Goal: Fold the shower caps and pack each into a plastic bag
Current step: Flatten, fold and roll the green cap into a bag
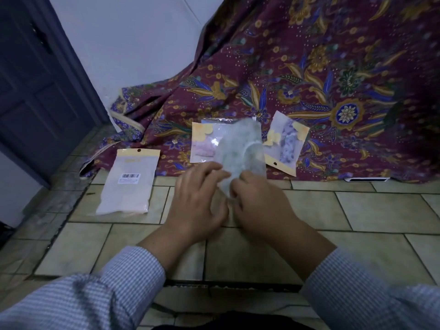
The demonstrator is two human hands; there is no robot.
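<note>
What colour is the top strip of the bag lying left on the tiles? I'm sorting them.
Pale yellow, on the bag, seen in the head view.

Both hands meet over the tiled floor (262, 253), holding up a pale green shower cap (240, 148) that is blurred. The left hand (197, 198) has its fingers curled at the cap's lower edge; the right hand (259, 206) pinches the same edge just beside it. Behind the cap, on the near edge of a maroon flowered cloth (309, 79), lie a bag with something pink inside (202, 144) and a bag with something white and lilac inside (285, 144). A flat barcoded bag (129, 184) lies on the tiles to the left, by a dark door (35, 91). Checked sleeves (114, 287) cover both forearms.
</note>
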